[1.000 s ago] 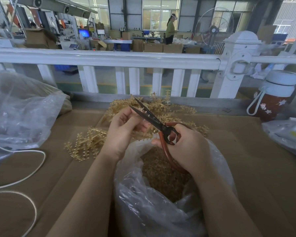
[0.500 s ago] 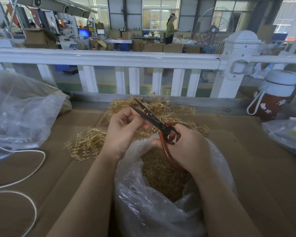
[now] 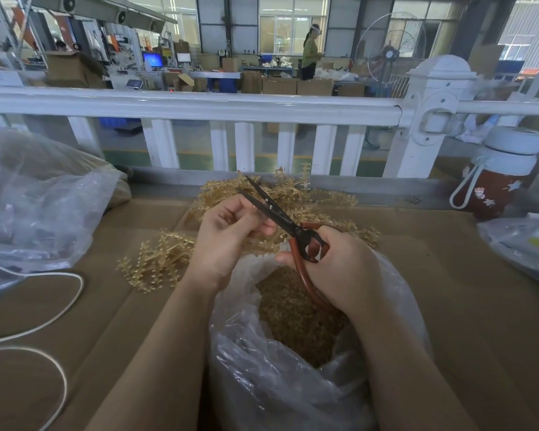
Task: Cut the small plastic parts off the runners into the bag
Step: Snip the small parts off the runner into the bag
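Two bare hands work above a clear, crinkled plastic bag (image 3: 293,384) standing open on the cardboard-covered desk (image 3: 448,306). Right hand (image 3: 343,269) grips scissors (image 3: 280,217) with dark, narrow metal blades and smooth red-brown looped handles; fingers are curled through and around the handles, and the blades stand slightly parted, tips pointing away and to the left. Left hand (image 3: 224,241) holds a runner piece against the blades, thumb and fingers pinching it; the piece itself is almost wholly hidden behind the fingers and cannot be made out clearly. Cut parts (image 3: 296,315), small, tan and granular, fill the bag's lower portion directly beneath the hands. Uncut runners (image 3: 156,262), translucent amber and comb-like with short side teeth, lie in a loose heap on the desk left of the hands, with a larger tangled pile (image 3: 299,197) behind the scissors. Lower handle loop is partly covered by the right palm. Bag's near edge is cut off by the frame.
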`<state>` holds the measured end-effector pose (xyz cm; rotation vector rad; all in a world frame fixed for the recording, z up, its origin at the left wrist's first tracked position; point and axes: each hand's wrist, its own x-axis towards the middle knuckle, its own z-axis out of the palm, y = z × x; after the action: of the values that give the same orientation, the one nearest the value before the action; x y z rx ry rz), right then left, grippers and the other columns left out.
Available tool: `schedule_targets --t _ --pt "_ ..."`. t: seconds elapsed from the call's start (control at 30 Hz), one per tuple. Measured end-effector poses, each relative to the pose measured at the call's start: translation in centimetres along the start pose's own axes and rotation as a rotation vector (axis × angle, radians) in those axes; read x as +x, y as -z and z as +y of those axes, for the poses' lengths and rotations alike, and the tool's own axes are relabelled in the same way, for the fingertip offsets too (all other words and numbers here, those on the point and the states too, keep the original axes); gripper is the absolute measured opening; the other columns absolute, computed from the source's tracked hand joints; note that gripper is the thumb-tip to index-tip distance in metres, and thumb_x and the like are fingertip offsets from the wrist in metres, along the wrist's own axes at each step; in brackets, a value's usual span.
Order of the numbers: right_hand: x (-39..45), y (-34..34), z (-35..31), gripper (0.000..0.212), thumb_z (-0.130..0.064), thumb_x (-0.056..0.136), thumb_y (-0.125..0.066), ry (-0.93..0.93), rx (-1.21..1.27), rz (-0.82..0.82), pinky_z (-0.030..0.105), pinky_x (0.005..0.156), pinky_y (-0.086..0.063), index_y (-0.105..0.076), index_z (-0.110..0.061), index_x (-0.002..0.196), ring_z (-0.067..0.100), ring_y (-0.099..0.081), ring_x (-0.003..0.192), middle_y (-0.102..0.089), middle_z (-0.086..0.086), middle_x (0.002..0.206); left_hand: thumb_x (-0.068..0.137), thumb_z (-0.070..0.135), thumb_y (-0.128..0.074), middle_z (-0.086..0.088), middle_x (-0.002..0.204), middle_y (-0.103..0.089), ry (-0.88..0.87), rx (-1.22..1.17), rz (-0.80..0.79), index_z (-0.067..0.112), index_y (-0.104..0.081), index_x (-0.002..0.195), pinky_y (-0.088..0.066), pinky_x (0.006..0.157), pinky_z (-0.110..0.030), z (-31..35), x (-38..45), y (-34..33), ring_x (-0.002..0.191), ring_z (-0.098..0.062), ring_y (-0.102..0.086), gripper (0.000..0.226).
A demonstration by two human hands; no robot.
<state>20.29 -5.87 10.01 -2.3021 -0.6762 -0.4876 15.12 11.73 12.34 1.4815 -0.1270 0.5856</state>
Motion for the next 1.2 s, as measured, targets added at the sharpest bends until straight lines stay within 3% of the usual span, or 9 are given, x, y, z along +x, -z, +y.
schedule_targets --t 0.37,0.5,0.6,0.87,0.93,1.2 --pt "0.06 0.29 -0.23 0.057 -0.086 0.067 -0.060 0.009 0.040 -0.018 0.002 0.050 -0.038 -0.069 -0.037 0.095 -0.015 -0.052 0.061 -0.054 -0.031 0.065 0.090 0.004 -0.054 -0.008 0.077 -0.072 -0.010 -0.017 0.012 0.010 -0.068 0.087 -0.054 0.063 -0.023 0.06 0.05 -0.19 0.064 -0.016 -0.066 0.015" --pt "0.05 0.30 -0.20 0.064 -0.090 0.066 -0.052 0.024 0.013 -0.017 0.005 0.048 -0.035 -0.067 -0.035 0.094 -0.012 -0.052 0.061 -0.058 -0.024 0.068 0.093 -0.003 -0.053 -0.011 0.079 -0.073 -0.020 0.012 0.000 0.008 -0.069 0.091 -0.054 0.064 -0.023 -0.09 0.10 -0.27 0.066 -0.018 -0.068 0.020" --pt "0.07 0.32 -0.24 0.059 -0.087 0.070 -0.056 0.032 -0.005 -0.003 0.005 0.049 -0.032 -0.067 -0.033 0.094 -0.012 -0.050 0.061 -0.058 -0.022 0.069 0.094 -0.008 -0.050 -0.011 0.079 -0.074 -0.016 0.036 -0.012 0.006 -0.069 0.094 -0.055 0.066 -0.023 -0.25 0.14 -0.36 0.068 -0.019 -0.068 0.023" --pt "-0.01 0.07 -0.08 0.071 -0.096 0.061 -0.042 0.023 0.081 0.002 0.001 0.059 -0.039 -0.065 -0.040 0.096 -0.016 -0.051 0.063 -0.053 -0.031 0.067 0.094 -0.006 -0.049 -0.007 0.076 -0.072 -0.013 0.060 -0.040 0.013 -0.070 0.093 -0.057 0.070 -0.029 -0.15 -0.01 -0.41 0.069 -0.021 -0.067 0.028" --pt "0.04 0.06 -0.03 0.071 -0.096 0.060 -0.043 0.026 0.072 0.004 0.004 0.054 -0.039 -0.066 -0.040 0.097 -0.016 -0.050 0.064 -0.053 -0.031 0.068 0.095 -0.007 -0.048 -0.006 0.075 -0.072 -0.011 0.062 -0.037 0.013 -0.070 0.093 -0.056 0.070 -0.028 -0.13 -0.01 -0.40 0.069 -0.020 -0.068 0.029" --pt "-0.13 0.02 0.00 0.054 -0.093 0.064 -0.046 0.072 0.044 0.045 0.006 0.049 -0.032 -0.055 -0.044 0.084 -0.011 -0.051 0.059 -0.053 -0.026 0.062 0.094 -0.006 -0.048 -0.007 0.077 -0.073 -0.008 0.054 -0.039 0.015 -0.070 0.092 -0.056 0.070 -0.027 -0.11 -0.13 -0.39 0.069 -0.020 -0.068 0.031"
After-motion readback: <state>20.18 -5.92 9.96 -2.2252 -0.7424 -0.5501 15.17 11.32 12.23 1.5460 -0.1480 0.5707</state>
